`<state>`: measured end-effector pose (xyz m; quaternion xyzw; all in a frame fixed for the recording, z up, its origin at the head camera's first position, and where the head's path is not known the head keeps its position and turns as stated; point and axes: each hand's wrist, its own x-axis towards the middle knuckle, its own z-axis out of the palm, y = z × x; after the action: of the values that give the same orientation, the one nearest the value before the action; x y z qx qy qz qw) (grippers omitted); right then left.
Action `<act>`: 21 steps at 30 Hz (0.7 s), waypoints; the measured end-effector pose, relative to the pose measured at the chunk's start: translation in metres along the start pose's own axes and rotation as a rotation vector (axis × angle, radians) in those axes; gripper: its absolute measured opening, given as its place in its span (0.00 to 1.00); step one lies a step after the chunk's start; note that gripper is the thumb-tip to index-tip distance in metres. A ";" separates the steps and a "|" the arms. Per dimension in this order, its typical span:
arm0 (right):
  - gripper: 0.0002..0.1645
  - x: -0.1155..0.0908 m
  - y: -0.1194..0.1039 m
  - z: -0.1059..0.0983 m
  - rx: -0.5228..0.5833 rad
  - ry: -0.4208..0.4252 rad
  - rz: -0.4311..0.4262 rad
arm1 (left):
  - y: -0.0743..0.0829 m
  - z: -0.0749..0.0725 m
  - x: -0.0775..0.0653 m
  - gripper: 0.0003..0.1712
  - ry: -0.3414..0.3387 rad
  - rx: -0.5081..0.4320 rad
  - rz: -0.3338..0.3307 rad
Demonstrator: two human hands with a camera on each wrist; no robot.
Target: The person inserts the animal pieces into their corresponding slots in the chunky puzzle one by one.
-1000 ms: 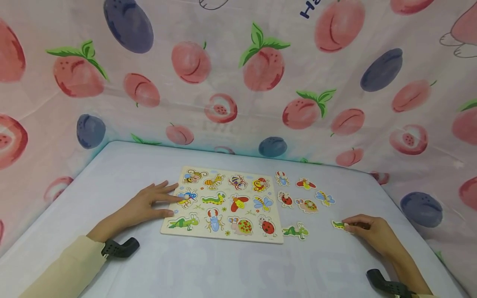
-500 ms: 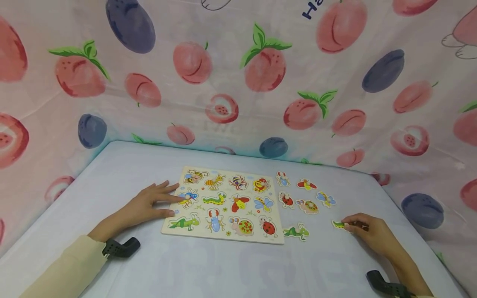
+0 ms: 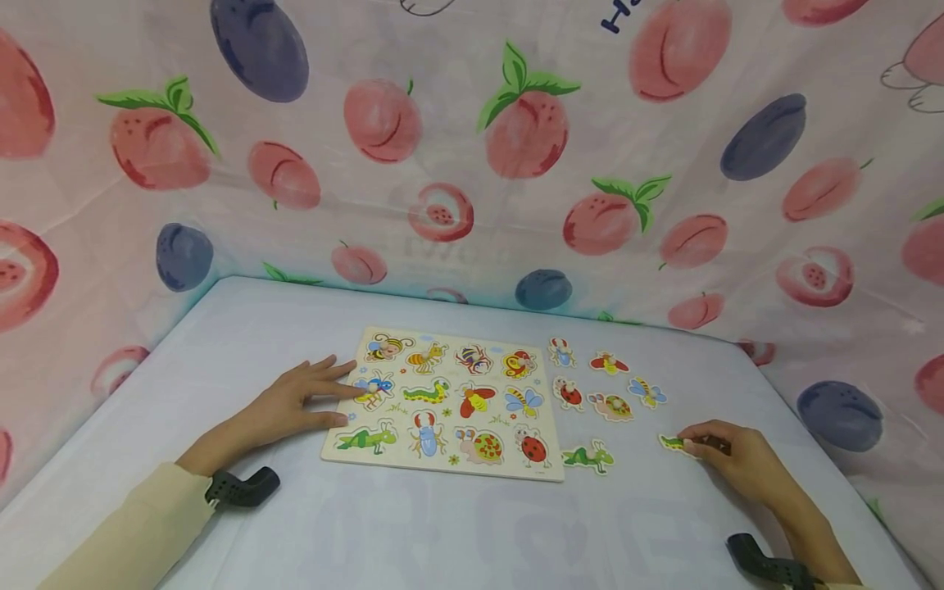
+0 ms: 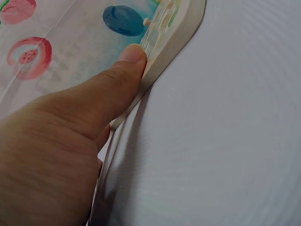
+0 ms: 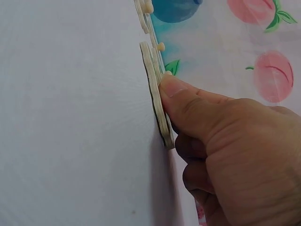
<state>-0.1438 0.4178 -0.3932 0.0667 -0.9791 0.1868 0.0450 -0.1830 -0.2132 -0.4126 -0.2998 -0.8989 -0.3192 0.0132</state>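
Observation:
A wooden peg puzzle board [image 3: 413, 461] with insect pictures lies on the table. My left hand [image 3: 291, 403] rests at its left edge, fingers fairly straight, the index fingertip on the blue-headed insect picture. In the left wrist view the thumb [image 4: 110, 89] lies along the board's thick edge. Off to the right, my right hand [image 3: 737, 457] pinches a green caterpillar puzzle piece [image 3: 669, 442] between thumb and fingers; its right part is hidden by them. The right wrist view shows this piece [image 5: 154, 89] edge-on, low over the white cloth, with the thumb against its top side.
Between board and right hand lie several loose pieces: a grasshopper [image 3: 588, 456], a snail [image 3: 612, 406], a ladybug [image 3: 568, 393], a dragonfly [image 3: 647, 392], a red-winged bug [image 3: 608, 362] and a stag beetle [image 3: 561, 352]. A fruit-print cloth [image 3: 472, 270] hangs behind the table.

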 end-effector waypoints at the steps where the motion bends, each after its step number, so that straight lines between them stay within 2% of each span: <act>1: 0.08 0.000 0.000 0.000 -0.006 0.003 -0.005 | 0.000 0.000 0.000 0.26 0.000 0.002 0.002; 8: 0.06 -0.001 -0.002 -0.004 0.001 0.023 -0.054 | 0.001 0.001 0.000 0.26 0.004 -0.003 -0.005; 21: 0.06 0.003 -0.010 -0.011 -0.013 0.011 -0.073 | -0.001 0.001 0.001 0.26 -0.003 -0.005 -0.014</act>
<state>-0.1442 0.4120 -0.3795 0.1009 -0.9770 0.1789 0.0576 -0.1837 -0.2128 -0.4133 -0.2938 -0.9002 -0.3212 0.0089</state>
